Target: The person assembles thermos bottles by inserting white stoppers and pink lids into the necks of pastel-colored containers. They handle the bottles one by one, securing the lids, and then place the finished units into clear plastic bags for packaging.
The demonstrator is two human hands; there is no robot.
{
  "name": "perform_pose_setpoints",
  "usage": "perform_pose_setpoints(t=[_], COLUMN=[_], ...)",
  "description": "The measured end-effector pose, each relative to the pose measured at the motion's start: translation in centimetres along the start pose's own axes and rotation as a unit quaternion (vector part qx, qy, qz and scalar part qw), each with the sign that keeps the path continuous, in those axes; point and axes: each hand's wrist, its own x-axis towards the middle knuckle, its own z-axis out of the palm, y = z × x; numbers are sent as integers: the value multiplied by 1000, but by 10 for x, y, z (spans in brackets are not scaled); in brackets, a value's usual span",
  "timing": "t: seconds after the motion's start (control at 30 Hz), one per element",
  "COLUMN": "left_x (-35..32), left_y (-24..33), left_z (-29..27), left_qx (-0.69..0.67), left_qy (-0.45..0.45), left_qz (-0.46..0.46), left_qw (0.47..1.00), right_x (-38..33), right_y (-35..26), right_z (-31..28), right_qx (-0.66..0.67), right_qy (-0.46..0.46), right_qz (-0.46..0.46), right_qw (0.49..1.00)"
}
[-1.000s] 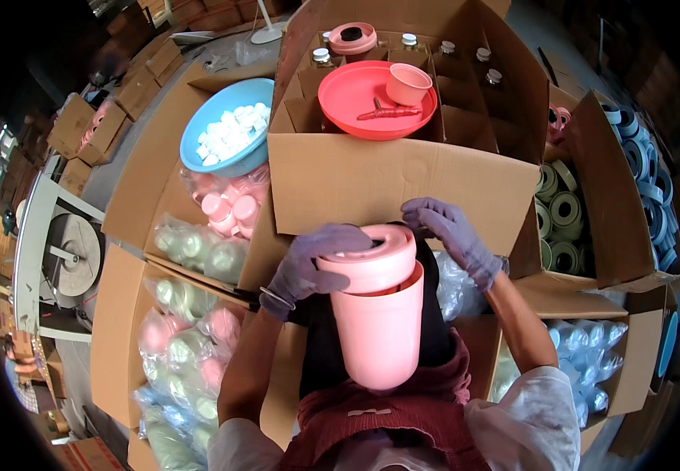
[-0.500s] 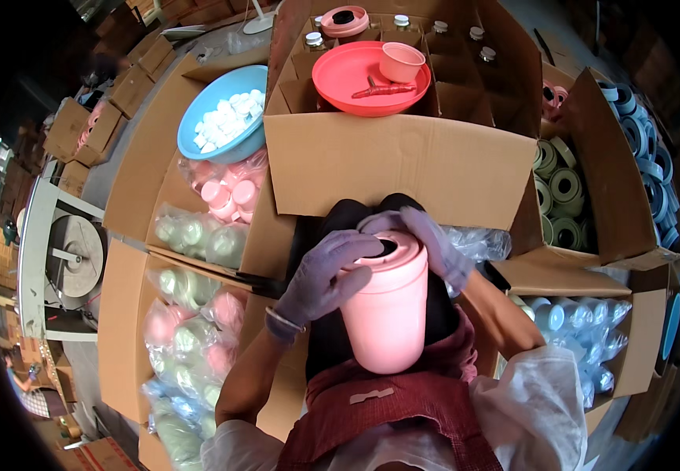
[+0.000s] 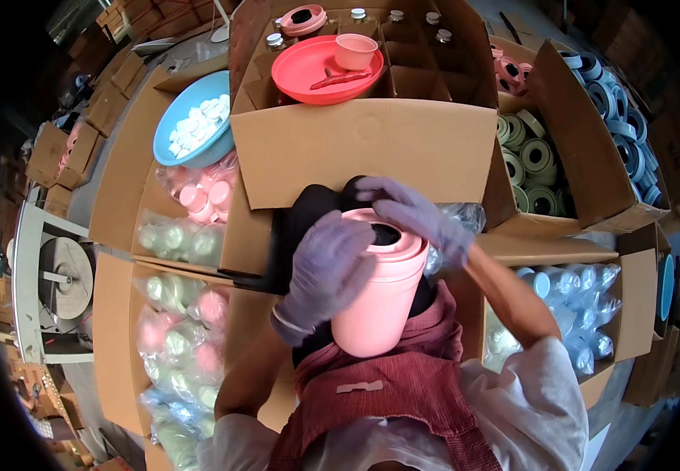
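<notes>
On my lap stands a pink tapered tub (image 3: 375,314), tilted a little, with a pink ring-shaped lid (image 3: 399,246) whose middle is a black opening. My left hand (image 3: 326,271), in a pale purple glove, lies along the near left side of the lid, fingers stretched out. Whether it presses on the lid is hard to tell. At the lid's far right side is my right hand (image 3: 422,220), gloved alike and slightly blurred, its fingers extended past the rim. Neither hand is wrapped round the tub.
Ahead, a divided carton (image 3: 371,149) carries a red dish (image 3: 300,74) with a pink cup (image 3: 355,52). At left, a blue bowl (image 3: 167,129) of white pieces sits above bagged pink tubs (image 3: 206,200). Cartons at right hold green rings (image 3: 540,157) and bagged blue tubs (image 3: 583,306).
My left hand has turned from over the lid to its left side, fingers straightened. My right hand has lifted slightly off the lid's far edge. The whole view has shifted.
</notes>
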Motion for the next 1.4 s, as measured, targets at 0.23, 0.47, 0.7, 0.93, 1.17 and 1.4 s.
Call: perform_pose_setpoints(t=[0.23,0.47,0.7,0.93,1.17,1.4], left_x=[-34,-117,-68,-36,23,-11], left_y=[-40,-51,-4,-27,18,-45], left_z=[12,58,18,14,12,5], left_qx=[-414,-532,-273,-275,44,-37], left_qy=[42,-119,-142,-71,-86,-112], left_qz=[-253,-603,-283,-253,165,-70], left_qw=[873,582,908,925,982,991], right_x=[-37,-200,-167,-146,-138,-118], right_y=[-38,-16,59,55,78,21], right_z=[10,1,22,17,-15,-7], right_qx=[-293,-270,280,-176,-182,-127], right_qy=[-79,81,256,408,184,266], right_qz=[-214,239,113,-85,-65,-191], right_qw=[929,929,918,892,964,936])
